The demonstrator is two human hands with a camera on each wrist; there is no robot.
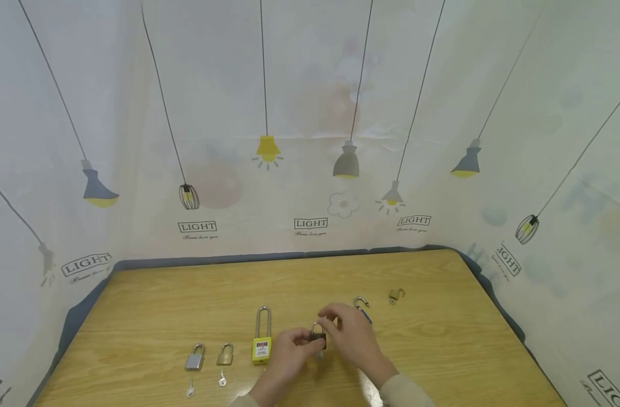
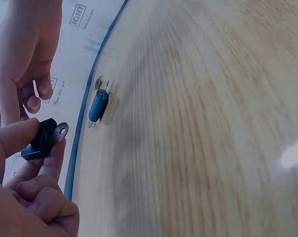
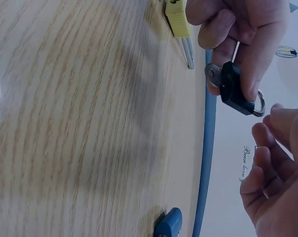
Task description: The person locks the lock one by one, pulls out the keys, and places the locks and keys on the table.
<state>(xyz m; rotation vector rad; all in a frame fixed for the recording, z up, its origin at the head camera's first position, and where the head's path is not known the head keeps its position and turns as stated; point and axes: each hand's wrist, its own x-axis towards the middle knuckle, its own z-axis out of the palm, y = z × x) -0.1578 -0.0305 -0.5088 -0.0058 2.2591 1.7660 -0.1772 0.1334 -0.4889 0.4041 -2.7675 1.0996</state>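
Observation:
My left hand [image 1: 289, 353] grips a small black padlock [image 1: 318, 337] between thumb and fingers, above the wooden table. A key [image 3: 214, 75] sticks out of the bottom of its body, seen in both wrist views. The silver shackle [image 3: 260, 102] points toward my right hand [image 1: 353, 336]. With loosely bent fingers, the right hand is beside the shackle, its thumb tip [image 3: 277, 109] close to the shackle's bend in the right wrist view. Behind the right hand lies a blue padlock [image 2: 98, 105] with its shackle raised open, partly hidden in the head view.
On the table [image 1: 137, 316], left of the hands, lie a yellow long-shackle padlock [image 1: 261, 349], a brass padlock [image 1: 225, 355] and a silver padlock [image 1: 194, 360]. Keys [image 1: 222, 379] lie below the last two. An open brass padlock [image 1: 394, 295] is at the back right. A printed curtain [image 1: 310, 186] surrounds the table.

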